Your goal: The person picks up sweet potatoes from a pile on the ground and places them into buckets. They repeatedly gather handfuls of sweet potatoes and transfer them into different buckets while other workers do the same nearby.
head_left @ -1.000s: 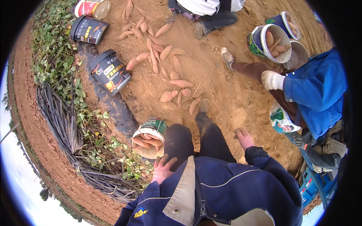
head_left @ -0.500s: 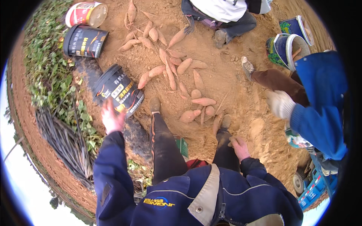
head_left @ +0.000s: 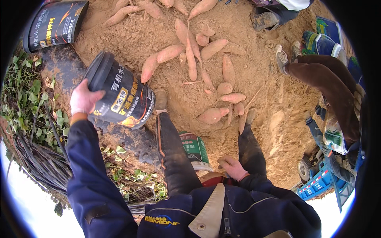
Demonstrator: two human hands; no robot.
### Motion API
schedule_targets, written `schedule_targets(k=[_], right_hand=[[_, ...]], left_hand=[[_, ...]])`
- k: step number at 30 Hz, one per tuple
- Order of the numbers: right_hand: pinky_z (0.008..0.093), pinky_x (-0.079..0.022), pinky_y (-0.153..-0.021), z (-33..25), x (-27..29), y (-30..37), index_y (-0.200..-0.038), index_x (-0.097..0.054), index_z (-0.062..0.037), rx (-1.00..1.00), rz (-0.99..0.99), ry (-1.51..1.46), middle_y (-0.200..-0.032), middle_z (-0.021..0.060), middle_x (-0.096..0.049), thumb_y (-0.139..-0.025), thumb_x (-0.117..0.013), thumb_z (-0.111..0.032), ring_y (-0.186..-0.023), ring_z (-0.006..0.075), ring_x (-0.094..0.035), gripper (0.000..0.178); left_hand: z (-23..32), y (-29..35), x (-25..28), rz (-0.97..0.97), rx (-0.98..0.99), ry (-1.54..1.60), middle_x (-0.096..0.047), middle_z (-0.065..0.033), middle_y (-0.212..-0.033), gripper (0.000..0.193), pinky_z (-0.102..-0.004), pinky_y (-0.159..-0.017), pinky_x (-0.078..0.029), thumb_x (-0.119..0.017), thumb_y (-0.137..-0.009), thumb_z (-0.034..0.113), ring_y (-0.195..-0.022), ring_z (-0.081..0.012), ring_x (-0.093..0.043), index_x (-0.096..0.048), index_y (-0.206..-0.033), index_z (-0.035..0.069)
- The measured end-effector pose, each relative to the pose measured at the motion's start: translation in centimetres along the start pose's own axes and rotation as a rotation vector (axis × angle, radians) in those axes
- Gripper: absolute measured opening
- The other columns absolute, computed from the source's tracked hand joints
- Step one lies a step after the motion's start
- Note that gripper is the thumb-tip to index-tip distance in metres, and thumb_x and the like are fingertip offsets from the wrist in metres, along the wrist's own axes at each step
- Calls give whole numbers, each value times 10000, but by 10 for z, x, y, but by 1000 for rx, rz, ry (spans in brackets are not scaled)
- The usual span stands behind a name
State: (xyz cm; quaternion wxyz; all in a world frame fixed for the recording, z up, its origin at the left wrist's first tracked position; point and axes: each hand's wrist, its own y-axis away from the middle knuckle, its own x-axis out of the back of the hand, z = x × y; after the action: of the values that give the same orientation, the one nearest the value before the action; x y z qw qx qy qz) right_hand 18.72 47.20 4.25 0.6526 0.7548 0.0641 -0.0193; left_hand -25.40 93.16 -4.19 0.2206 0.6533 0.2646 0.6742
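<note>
My left hand (head_left: 84,99) grips the left end of a black bucket (head_left: 119,93) that lies tilted on the soil. The thumb rests on the bucket's side, and the other fingers are partly hidden behind its edge. My right hand (head_left: 233,168) hangs over my right thigh with its fingers curled in, and nothing shows in it. Beside that hand, between my legs, is a green bucket (head_left: 194,148) with a pale rim. Several sweet potatoes (head_left: 191,59) lie spread on the soil ahead of my feet, one (head_left: 149,68) close to the black bucket.
Another black bucket (head_left: 59,25) lies at the far left. Green vines (head_left: 29,85) and dark hoses (head_left: 41,158) run along the left. At the right are a person's brown-trousered legs (head_left: 325,75), buckets (head_left: 323,43) and a blue cart (head_left: 317,188). Another person's shoe (head_left: 265,20) shows at the top.
My left hand has closed onto the black bucket's end. My right hand has moved inward toward the green bucket. The view has shifted closer to the soil, and the blue-sleeved arm has left the picture.
</note>
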Motion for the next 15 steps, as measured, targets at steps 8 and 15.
schedule_targets(k=[8, 15], right_hand=[[312, -538, -840, -14, 49, -4, -1074, -687, 2, 84, 207, -21, -919, 83, -687, -1023, -629, -204, -919, 150, -674, 220], [382, -527, -931, -27, 37, -26, -1156, -688, -11, 153, 133, 189, -1108, 177, -706, -996, -616, -239, -1046, 315, -684, 287]], left_hand=[[22, 140, 17, 561, -83, -145, -743, -132, -1027, 511, -449, -834, -565, -918, -688, 348, -923, -355, -705, -712, -1059, 62], [27, 56, -61, 419, 19, 40, -761, -81, -993, 373, -378, -822, -555, -860, -804, 336, -876, -280, -725, -743, -1078, 113]])
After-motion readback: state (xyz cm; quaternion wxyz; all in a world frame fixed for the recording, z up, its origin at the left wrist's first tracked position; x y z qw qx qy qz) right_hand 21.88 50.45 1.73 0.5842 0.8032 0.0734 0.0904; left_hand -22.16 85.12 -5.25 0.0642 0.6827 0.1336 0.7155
